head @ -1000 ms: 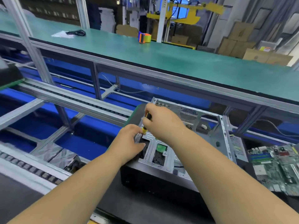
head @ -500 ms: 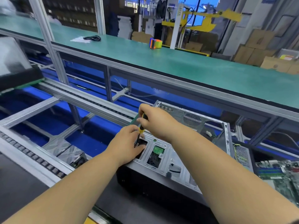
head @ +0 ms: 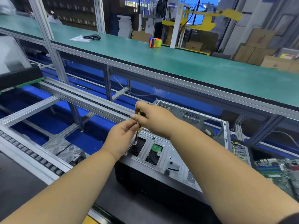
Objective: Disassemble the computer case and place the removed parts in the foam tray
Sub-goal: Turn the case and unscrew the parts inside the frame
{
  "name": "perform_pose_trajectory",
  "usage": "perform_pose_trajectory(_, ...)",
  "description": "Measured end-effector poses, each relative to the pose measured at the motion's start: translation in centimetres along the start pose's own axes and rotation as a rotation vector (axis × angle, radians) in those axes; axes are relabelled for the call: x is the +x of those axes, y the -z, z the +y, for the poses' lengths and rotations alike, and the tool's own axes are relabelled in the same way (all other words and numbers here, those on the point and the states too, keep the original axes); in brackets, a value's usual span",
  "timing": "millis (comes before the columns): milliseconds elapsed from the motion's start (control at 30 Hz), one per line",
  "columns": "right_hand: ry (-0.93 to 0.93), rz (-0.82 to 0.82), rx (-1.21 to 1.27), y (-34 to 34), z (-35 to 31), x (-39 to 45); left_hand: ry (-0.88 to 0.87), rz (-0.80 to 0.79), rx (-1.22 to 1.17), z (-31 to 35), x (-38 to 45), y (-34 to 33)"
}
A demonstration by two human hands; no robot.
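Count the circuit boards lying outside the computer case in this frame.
1: a green motherboard lies at the right edge, right of the computer case, partly cut off by the frame. Others may lie out of view.

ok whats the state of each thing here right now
computer case: side open, lying flat, metal frame exposed
screwdriver: upright, tip down at the case, gripped by right hand
left hand: fingers pinching the screwdriver shaft
motherboard: out of the case, lying to its right
tape dispenser: standing on the green shelf

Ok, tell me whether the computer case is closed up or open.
Open: the computer case lies on its side, no panel on top, its metal drive bracket and wiring exposed.
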State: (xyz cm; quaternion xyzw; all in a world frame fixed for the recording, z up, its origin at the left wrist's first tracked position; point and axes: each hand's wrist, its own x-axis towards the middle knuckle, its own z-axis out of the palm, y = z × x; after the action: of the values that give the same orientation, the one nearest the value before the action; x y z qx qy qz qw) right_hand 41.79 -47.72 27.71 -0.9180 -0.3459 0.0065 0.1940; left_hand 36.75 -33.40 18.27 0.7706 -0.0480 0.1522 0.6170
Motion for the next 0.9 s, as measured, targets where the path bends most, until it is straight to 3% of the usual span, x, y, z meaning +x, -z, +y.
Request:
perform_pose_trajectory(233, -0.085, 0.078, -0.132, 0.3, -1.1, 0.2, -0.221, 0.150, 0.350, -0.9, -0.2, -0.5)
perform_pose_trajectory(367, -0.122, 0.189, 0.001, 0.3, -1.6, -0.3, -0.163, 0.173, 0.322, -0.7, -0.1, -0.6)
perform_pose_trajectory(500, -0.089, 0.164, -0.012, 0.4, -1.9, -0.5, -0.123, 0.106, 0.232, -0.8, -0.1, -0.4)
perform_pose_trajectory(667, -0.091, 0.127, -0.048, 1.0, -1.8, -0.6, -0.170, 0.015, 0.285, -1.0, -0.1, -0.3)
perform_pose_trajectory(900, -0.084, 0.151, -0.088, 0.7, -1.5, -1.2, -0.126, 0.004, 0.237, -0.8, 0.1, -0.4)
